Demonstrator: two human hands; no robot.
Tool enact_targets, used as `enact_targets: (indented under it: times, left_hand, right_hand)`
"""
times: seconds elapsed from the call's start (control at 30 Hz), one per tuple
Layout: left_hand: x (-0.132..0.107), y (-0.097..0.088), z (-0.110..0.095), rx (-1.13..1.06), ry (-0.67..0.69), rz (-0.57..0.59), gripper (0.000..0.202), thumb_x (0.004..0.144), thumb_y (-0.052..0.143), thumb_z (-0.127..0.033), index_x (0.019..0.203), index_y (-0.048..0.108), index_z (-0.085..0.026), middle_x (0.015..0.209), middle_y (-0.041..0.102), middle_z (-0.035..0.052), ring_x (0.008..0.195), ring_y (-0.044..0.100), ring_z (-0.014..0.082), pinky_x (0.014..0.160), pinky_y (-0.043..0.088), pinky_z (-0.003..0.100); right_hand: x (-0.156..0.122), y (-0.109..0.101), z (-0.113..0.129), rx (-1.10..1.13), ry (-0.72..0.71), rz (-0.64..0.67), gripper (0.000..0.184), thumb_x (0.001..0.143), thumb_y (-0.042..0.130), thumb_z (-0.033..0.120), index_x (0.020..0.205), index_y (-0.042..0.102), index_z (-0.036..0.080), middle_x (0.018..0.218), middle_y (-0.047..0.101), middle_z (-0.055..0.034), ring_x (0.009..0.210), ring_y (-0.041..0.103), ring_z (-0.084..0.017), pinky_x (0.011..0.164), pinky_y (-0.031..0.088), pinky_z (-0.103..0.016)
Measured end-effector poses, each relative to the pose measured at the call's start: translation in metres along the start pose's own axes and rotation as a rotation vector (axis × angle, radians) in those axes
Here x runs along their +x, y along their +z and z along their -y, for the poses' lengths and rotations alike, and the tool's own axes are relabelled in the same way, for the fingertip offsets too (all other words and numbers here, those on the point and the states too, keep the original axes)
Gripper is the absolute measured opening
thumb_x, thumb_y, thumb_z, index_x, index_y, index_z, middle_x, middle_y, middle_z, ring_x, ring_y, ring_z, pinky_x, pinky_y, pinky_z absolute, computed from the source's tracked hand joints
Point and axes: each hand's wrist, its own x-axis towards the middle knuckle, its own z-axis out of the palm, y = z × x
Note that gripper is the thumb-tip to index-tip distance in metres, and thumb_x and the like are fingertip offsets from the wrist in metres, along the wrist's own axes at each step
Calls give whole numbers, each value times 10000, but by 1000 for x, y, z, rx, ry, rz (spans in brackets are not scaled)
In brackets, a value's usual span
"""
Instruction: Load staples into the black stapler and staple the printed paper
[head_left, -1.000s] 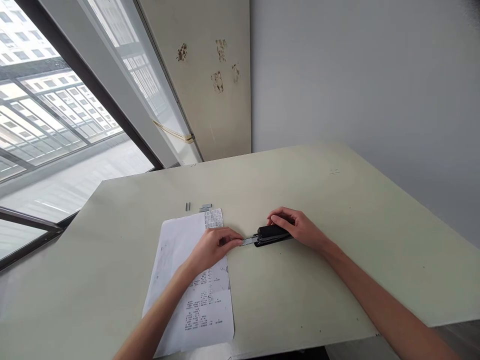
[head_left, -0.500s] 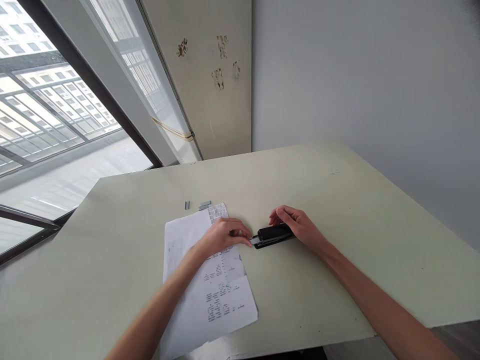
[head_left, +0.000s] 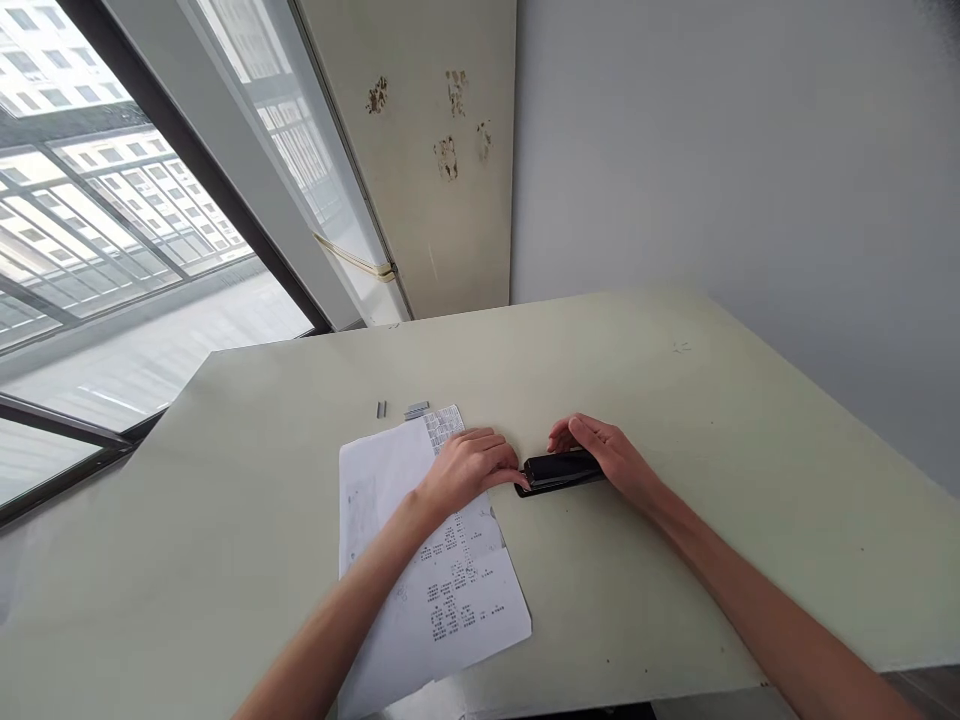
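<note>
A black stapler (head_left: pixel 564 470) lies on the table, its front end pointing left. My right hand (head_left: pixel 609 450) is wrapped round its rear end, the fingers bent on the far side. My left hand (head_left: pixel 474 466) is closed, with the fingers curled together and the thumb pressed against the stapler's front end. Under my left hand and forearm lie sheets of white paper (head_left: pixel 382 460) with printed text, and the uppermost sheet's right part shows several blocks of characters.
Beyond the paper lie small grey strips of staples (head_left: pixel 416 410), with another short strip (head_left: pixel 382 409) to their left. The pale table (head_left: pixel 675 560) meets a grey wall (head_left: pixel 712 150) at the right. A window (head_left: pixel 112 200) is at the left.
My left thumb has moved right against the stapler's front end, and the metal piece that stuck out there has gone inside. My right hand keeps its hold. The view has shifted slightly.
</note>
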Motion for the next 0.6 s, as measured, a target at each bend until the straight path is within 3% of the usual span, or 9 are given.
enact_targets:
  times: [0.1, 0.23, 0.3, 0.43, 0.6]
  left_hand:
    - [-13, -9, 3, 51, -56, -73, 433, 990, 584, -628, 989, 698, -210, 894, 728, 40, 837, 650, 210, 779, 464, 329]
    - [-51, -32, 23, 217, -365, -306, 295, 1067, 522, -481, 1069, 655, -217, 1015, 702, 63, 946, 640, 240, 887, 482, 383]
    - [-74, -41, 33, 337, -509, -370, 301, 1067, 496, -480, 1110, 630, -214, 1087, 682, 89, 1015, 625, 277, 934, 473, 433]
    - [-105, -45, 43, 466, -624, -366, 375, 1057, 460, -520, 1214, 580, -201, 1222, 641, 148, 1135, 576, 338, 1010, 420, 513]
    - [-110, -34, 36, 413, -594, -337, 397, 1020, 512, -573, 1183, 572, -216, 1157, 631, 123, 1116, 552, 323, 1080, 344, 547]
  right_hand:
    - [0, 1, 0, -37, 9, 21, 478, 1007, 480, 670, 927, 686, 246, 948, 740, -49, 916, 677, -234, 876, 530, -356]
    - [0, 2, 2, -60, 3, 8, 445, 1009, 497, 638, 917, 684, 245, 943, 735, -45, 937, 673, -234, 889, 520, -349]
    - [0, 2, 2, -57, -2, 10, 431, 1013, 500, 627, 924, 683, 248, 947, 734, -41, 944, 671, -232, 907, 515, -348]
    - [0, 2, -1, -57, 5, 26, 419, 1015, 511, 617, 927, 687, 247, 945, 734, -41, 947, 669, -231, 899, 511, -346]
    - [0, 0, -2, -87, 9, 34, 433, 1008, 511, 630, 943, 688, 241, 956, 738, -52, 942, 668, -237, 868, 519, -348]
